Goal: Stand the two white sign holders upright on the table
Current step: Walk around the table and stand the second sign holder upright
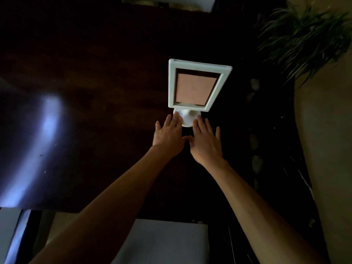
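Note:
One white sign holder [198,84] stands upright on the dark wooden table [106,77], a pink card in its frame and a round white base [187,119] under it. My left hand [168,135] lies flat with fingers apart, its fingertips touching the left side of the base. My right hand [206,141] is flat too, fingertips at the right side of the base. Neither hand grips anything. Only this one sign holder is in view.
A leafy plant [304,39] stands off the table's right edge. A pale chair seat [163,242] sits at the near edge below my arms. Bright glare [47,122] marks the table's left part. A white object [171,1] lies at the far edge.

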The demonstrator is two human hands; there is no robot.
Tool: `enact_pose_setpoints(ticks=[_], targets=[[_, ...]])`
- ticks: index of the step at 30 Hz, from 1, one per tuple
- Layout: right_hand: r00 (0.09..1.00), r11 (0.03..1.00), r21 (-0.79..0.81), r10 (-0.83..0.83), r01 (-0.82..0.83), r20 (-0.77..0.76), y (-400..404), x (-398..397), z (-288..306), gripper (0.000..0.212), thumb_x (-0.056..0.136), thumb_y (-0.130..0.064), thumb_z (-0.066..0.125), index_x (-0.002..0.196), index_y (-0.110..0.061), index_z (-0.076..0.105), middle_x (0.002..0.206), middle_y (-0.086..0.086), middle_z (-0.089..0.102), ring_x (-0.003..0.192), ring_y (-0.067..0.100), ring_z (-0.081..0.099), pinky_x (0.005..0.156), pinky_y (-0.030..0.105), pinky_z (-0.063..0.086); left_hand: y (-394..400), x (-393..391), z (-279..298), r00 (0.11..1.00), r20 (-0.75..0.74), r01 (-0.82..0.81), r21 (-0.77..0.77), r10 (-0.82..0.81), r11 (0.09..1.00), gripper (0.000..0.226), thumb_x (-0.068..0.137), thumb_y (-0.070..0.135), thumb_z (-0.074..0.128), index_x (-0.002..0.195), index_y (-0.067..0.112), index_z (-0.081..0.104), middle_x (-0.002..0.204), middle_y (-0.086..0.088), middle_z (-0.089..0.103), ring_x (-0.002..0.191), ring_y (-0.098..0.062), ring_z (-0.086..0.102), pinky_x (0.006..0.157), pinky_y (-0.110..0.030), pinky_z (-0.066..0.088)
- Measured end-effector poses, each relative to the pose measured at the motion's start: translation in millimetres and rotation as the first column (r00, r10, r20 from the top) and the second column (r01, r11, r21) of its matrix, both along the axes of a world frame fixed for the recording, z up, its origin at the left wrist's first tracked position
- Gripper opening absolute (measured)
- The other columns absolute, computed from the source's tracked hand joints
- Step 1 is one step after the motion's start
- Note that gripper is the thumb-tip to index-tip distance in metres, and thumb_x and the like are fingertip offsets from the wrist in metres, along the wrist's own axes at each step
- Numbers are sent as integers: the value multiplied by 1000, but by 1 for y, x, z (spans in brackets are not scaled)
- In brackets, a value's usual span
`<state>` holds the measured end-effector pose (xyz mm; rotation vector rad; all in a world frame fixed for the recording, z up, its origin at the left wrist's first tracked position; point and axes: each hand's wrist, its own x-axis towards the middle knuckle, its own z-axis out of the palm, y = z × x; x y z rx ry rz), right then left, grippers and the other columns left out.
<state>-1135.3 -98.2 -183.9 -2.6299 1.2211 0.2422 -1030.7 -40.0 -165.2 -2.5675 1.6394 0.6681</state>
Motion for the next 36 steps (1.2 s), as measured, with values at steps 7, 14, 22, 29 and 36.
enact_pose_setpoints(ticks=[7, 14, 22, 29, 36], targets=[[1000, 999, -34, 11, -11, 19, -37, 25, -3, 60, 96, -38, 35, 146, -14, 11, 159, 4, 6, 145, 25, 5, 114, 55, 7, -38, 23, -3, 999, -21, -34, -34, 34, 999, 73, 93, 41, 44, 146, 10, 5, 159, -8, -3, 146, -24, -2, 117, -54, 9], [996, 998, -53, 24, -19, 91, -69, 45, -2, 55, 96, -35, 36, 144, -14, 21, 157, 2, 16, 143, 26, 13, 114, 55, 12, -64, 38, -4, 997, 21, -70, -111, 73, 991, 70, 91, 39, 45, 144, 6, 14, 158, -10, 9, 142, -29, 16, 112, -53, 23], [986, 994, -111, 36, -18, 160, -81, 52, -4, 50, 91, -27, 47, 137, -14, 32, 152, 5, 27, 134, 30, 29, 108, 49, 25, -79, 44, -3, 991, 95, -74, -173, 91, 982, 61, 87, 35, 51, 136, 4, 32, 146, -8, 32, 124, -31, 35, 96, -46, 38], [979, 998, -65, 26, -13, 203, -82, 53, -3, 56, 87, -21, 54, 137, -11, 30, 154, 8, 23, 134, 31, 30, 103, 42, 35, -76, 59, 11, 994, 22, -101, -215, 109, 971, 43, 84, 13, 50, 125, 6, 46, 138, -8, 45, 117, -30, 41, 92, -44, 41], [988, 996, -49, 80, -74, 134, -36, 23, 31, 71, 88, -28, 55, 144, -12, 16, 156, 12, 16, 142, 31, 16, 110, 43, 29, -6, 40, 30, 990, 65, -107, -210, 122, 972, 57, 93, 26, 42, 144, 13, 20, 154, -6, 26, 134, -29, 30, 102, -46, 35]])
